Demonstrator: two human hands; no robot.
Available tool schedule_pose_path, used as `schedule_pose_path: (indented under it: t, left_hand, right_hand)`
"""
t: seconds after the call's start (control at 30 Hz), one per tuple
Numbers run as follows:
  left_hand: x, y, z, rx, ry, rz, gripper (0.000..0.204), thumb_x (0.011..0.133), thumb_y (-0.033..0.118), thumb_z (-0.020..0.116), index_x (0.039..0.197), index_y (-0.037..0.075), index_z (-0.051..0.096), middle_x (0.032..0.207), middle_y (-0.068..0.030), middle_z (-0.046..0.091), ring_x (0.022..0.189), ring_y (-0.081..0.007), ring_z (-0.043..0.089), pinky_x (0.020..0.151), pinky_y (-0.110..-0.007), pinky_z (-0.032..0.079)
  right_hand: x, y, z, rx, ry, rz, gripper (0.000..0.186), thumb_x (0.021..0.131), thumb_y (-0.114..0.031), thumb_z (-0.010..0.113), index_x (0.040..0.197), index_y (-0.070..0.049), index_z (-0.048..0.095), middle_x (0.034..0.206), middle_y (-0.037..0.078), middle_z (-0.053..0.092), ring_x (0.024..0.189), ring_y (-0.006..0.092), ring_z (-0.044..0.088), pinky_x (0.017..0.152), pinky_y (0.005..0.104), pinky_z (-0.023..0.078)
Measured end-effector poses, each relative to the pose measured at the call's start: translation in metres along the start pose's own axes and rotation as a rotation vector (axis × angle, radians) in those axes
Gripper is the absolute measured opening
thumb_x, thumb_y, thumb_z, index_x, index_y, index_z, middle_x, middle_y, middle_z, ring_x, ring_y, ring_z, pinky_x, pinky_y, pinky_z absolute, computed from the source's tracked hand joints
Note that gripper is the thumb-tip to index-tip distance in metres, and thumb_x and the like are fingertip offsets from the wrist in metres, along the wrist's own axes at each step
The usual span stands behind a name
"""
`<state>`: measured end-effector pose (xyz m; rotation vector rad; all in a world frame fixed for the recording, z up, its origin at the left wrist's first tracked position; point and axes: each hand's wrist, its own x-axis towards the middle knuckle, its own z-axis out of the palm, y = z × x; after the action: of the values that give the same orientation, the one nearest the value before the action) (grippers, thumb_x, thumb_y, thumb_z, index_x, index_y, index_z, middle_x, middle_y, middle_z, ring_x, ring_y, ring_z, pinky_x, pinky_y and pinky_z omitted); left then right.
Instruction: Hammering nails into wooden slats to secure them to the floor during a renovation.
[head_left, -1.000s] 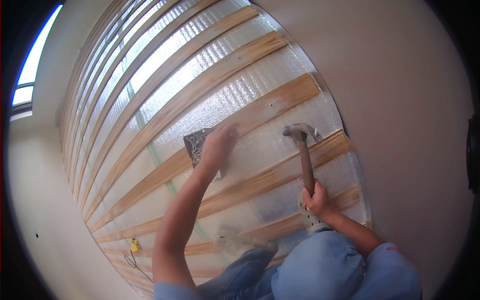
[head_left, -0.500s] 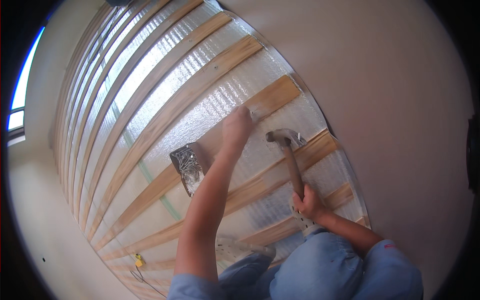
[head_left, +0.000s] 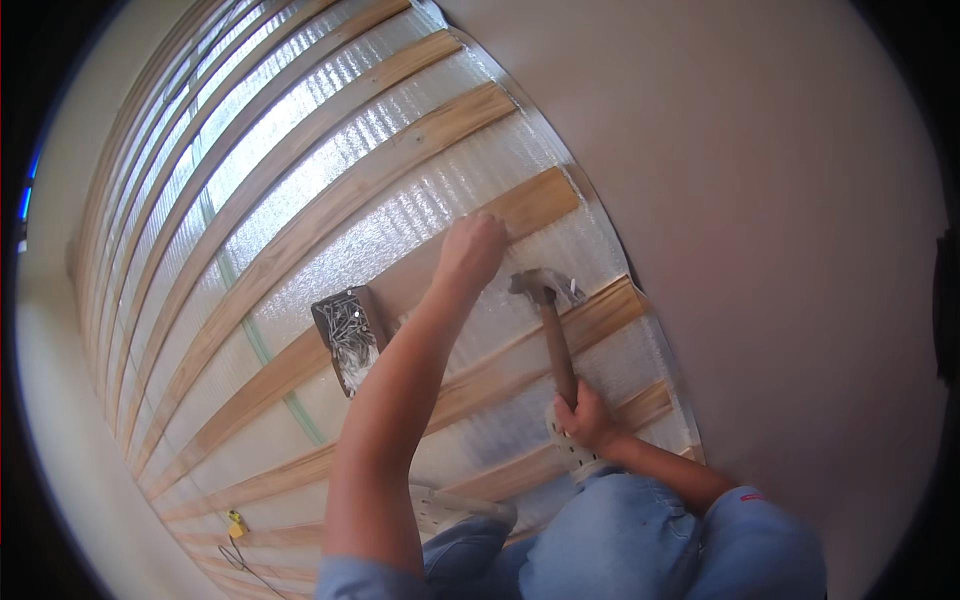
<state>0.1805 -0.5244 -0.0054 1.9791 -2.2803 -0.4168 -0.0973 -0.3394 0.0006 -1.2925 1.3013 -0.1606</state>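
My left hand (head_left: 474,246) is closed with its fingertips down against a wooden batten (head_left: 540,205). Whatever it pinches, if anything, is hidden by the fingers. In my right hand (head_left: 592,415) is a claw hammer (head_left: 557,350), gripped by the lower part of its wooden handle. The hammer's head is raised over the shiny foil sheet (head_left: 500,320), to the right of my left hand and apart from it. Left of my left forearm, a dark open box (head_left: 379,318) sits across the same batten, holding many loose nails (head_left: 350,340).
More parallel battens (head_left: 350,185) run over the foil toward the far left. A plain wall (head_left: 760,220) rises on the right along the foil's edge. My light clogs (head_left: 440,508) are among the near battens. A yellow tool with a cord (head_left: 237,524) lies at lower left.
The view has turned a little, so the scene sits farther left in the picture. My left hand stays at the same batten, and the hammer is still held up beside it.
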Motion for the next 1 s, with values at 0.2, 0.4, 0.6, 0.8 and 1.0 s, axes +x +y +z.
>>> schedule_pose_path:
  t: [0.2,0.4,0.6,0.8,1.0]
  left_hand:
    - [-0.028,-0.009,-0.006,-0.235,0.022,-0.292,0.043,0.086,0.018,0.063,0.125,0.002,0.056,0.104,-0.0202,0.062,0.094,-0.0364,0.064,0.083,-0.042,0.053]
    - [-0.078,-0.046,-0.023,-0.031,0.001,-0.214,0.076,0.077,0.031,0.078,0.141,0.008,0.046,0.129,-0.0212,0.051,0.115,-0.039,0.053,0.095,-0.047,0.046]
    - [-0.092,-0.055,0.0,0.016,0.078,-0.25,0.081,0.072,0.029,0.081,0.143,0.016,0.046,0.12,-0.0161,0.052,0.111,-0.0345,0.051,0.095,-0.044,0.043]
    - [-0.09,-0.052,0.001,-0.011,0.041,-0.267,0.081,0.072,0.026,0.08,0.144,0.016,0.046,0.119,-0.016,0.052,0.112,-0.0351,0.05,0.096,-0.043,0.041]
    - [-0.092,-0.051,0.001,-0.013,0.057,-0.273,0.082,0.071,0.026,0.081,0.144,0.016,0.046,0.12,-0.0158,0.051,0.114,-0.0347,0.049,0.096,-0.044,0.041]
  right_hand:
    - [-0.007,-0.029,-0.004,0.157,-0.004,0.0,0.021,0.095,-0.018,0.058,0.097,0.002,0.053,0.059,0.006,0.06,0.053,0.0155,0.064,0.055,0.032,0.051]
    - [0.0,-0.041,-0.024,-0.055,-0.003,-0.124,0.021,0.097,-0.02,0.056,0.094,0.001,0.053,0.061,0.007,0.061,0.052,0.0153,0.063,0.052,0.0307,0.049]
    - [0.024,-0.081,-0.035,0.142,0.038,-0.388,0.023,0.098,-0.021,0.052,0.102,0.002,0.053,0.064,0.009,0.061,0.056,0.0193,0.063,0.055,0.0341,0.05]
    - [0.075,-0.065,-0.04,-0.179,0.061,-0.296,0.027,0.1,-0.026,0.05,0.106,0.001,0.055,0.069,0.013,0.062,0.059,0.0231,0.065,0.055,0.0369,0.05]
    - [0.063,-0.087,-0.049,-0.102,0.003,-0.151,0.036,0.099,-0.031,0.051,0.113,0.001,0.056,0.081,0.025,0.065,0.08,0.047,0.063,0.069,0.0496,0.05]
